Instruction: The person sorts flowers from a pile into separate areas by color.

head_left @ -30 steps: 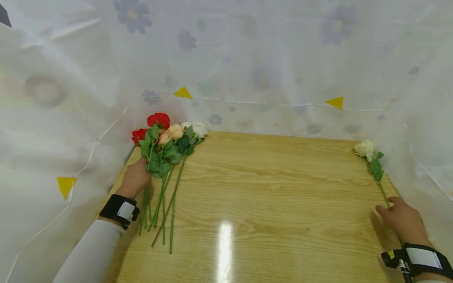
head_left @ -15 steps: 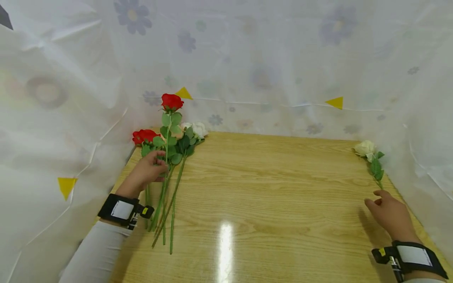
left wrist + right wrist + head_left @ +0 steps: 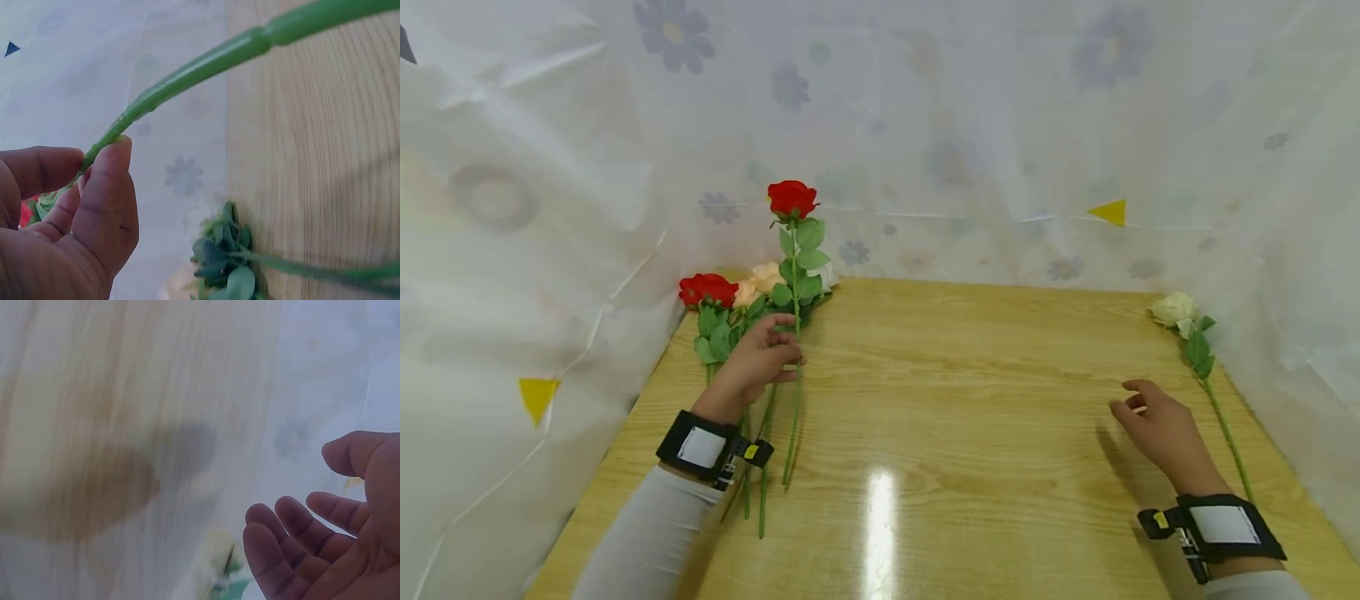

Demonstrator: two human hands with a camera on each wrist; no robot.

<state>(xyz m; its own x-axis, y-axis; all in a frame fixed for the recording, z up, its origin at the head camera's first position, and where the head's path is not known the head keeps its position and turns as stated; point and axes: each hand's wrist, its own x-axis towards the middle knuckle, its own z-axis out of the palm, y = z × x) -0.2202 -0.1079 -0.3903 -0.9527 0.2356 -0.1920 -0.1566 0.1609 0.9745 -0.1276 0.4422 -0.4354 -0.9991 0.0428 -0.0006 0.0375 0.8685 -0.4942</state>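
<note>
From here I judge little done: one white rose (image 3: 1199, 354) lies at right, my left hand (image 3: 758, 364) pinches a red rose (image 3: 795, 275) upright by the remaining pile (image 3: 747, 293), and my right hand (image 3: 1163, 429) hovers empty, fingers loosely bent.

"Where did the bunch of flowers (image 3: 718, 336) lie?"

"On the surface (image 3: 940, 400), at its back left corner, blooms toward the far edge, stems toward me."

"And the rose (image 3: 796, 279)?"

"In my left hand (image 3: 752, 362), in front of the bunch's right side as I saw it."

"What was on the right?"

"A single flower (image 3: 1199, 354) lay along the right edge, bloom at the back corner. My right hand (image 3: 1165, 429) was above the surface, left of its stem."

"And behind?"

"A sheet (image 3: 955, 108), which also hung left and right."
</note>
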